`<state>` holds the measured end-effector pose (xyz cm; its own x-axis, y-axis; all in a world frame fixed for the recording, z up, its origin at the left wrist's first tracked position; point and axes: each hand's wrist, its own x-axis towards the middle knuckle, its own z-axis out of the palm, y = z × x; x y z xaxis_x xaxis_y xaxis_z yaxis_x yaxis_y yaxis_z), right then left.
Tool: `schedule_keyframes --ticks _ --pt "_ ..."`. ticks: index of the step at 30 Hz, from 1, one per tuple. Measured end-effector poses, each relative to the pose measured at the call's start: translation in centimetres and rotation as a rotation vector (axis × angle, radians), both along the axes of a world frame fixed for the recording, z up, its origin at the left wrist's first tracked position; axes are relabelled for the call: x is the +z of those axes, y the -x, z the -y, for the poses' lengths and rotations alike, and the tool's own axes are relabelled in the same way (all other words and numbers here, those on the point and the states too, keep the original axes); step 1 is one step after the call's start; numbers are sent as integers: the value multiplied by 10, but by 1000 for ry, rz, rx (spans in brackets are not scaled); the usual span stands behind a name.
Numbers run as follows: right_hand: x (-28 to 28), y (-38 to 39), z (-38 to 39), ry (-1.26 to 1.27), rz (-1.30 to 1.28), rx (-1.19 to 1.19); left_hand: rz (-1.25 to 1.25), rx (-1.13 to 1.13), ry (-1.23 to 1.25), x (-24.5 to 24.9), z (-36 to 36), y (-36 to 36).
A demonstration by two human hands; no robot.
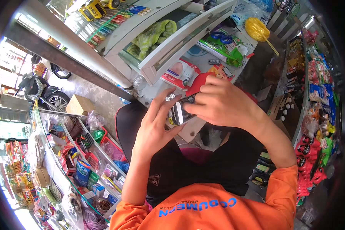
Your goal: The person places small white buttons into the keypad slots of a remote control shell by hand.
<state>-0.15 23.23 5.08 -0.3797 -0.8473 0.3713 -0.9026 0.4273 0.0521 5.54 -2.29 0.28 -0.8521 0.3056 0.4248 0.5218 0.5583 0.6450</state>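
Note:
My left hand (156, 122) is wrapped round the left side of a small black and white box (177, 113). Two small round silver-ended pieces (170, 97), like batteries, sit between its fingers. My right hand (218, 100) is closed at the box's right side, its fingertips pinched on the dark part there; what they grip is too small to tell. Just beyond the hands lie a red and white box (180, 73) with a small bottle on it, and a red sheet (199, 83).
A drawer with a green cloth (153, 36) stands above the table. Blue scissors (221, 37) and a yellow bag (257, 29) lie at the back. Packed shelves (314, 96) line the right; a glass case (80, 153) and a motorcycle (46, 94) are left.

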Motion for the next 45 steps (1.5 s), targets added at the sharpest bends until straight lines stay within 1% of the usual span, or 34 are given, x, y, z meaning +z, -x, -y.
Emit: schedule_keyframes --ticks 2,5,9,13,15,16,18,19,20,22,23,25,26,28,30,32,33,35,36,38,39,41,42,44,45 --pt "-11 1 4 -139 -65 -11 8 -7 5 1 1 0" --pt "-17 7 11 -183 -131 28 19 -12 17 1 0 -2" --pt "-8 15 15 -255 -133 36 5 -2 22 0 -2 0" --pt "-11 13 9 -238 -170 33 16 4 -8 1 -1 0" --pt "-7 10 3 -143 -156 15 23 -3 -15 -1 1 -1" --pt "-5 9 -2 -144 -153 21 26 2 -17 -2 2 0" --pt "-2 8 -14 -154 -119 -70 3 -22 -22 -3 3 1" --pt "-6 8 -20 -88 -82 -100 1 -23 -25 -3 2 1" --pt "-4 6 -23 -91 -84 -103 8 -18 -30 -3 2 1" --pt "-2 1 -27 96 36 -176 12 -14 -35 -3 1 2" --pt "-3 -1 -26 96 35 -176 14 -10 -30 -3 1 1" --pt "-6 -5 -22 288 126 -222 14 -7 -22 -2 0 0" --pt "-8 -7 -19 291 124 -224 30 2 -21 0 0 0" --pt "-12 -9 -7 336 248 -206 43 5 -16 2 -1 -1" --pt "-14 -9 4 337 295 -201 21 13 -3 1 -2 -1" --pt "-23 -7 11 153 381 -227 42 20 2 -1 -1 -3" --pt "-23 -6 12 158 381 -228 65 34 2 -2 -1 -3" --pt "-23 -4 15 66 335 -262 69 25 -6 0 -1 -3" --pt "-21 -4 17 65 337 -257 76 19 -19 1 -1 -2" --pt "-16 -8 18 232 416 -355 64 15 -22 0 0 -1" --pt "-14 -9 18 225 421 -354 49 4 -22 0 0 0" --pt "-11 -12 18 299 336 -526 67 7 -27 0 -1 -1" --pt "-12 -13 19 298 338 -530 79 12 -23 0 -1 -1" --pt "-17 -14 23 270 476 -606 64 4 -16 0 0 0" --pt "-20 -14 24 272 477 -603 46 2 -10 0 0 0"
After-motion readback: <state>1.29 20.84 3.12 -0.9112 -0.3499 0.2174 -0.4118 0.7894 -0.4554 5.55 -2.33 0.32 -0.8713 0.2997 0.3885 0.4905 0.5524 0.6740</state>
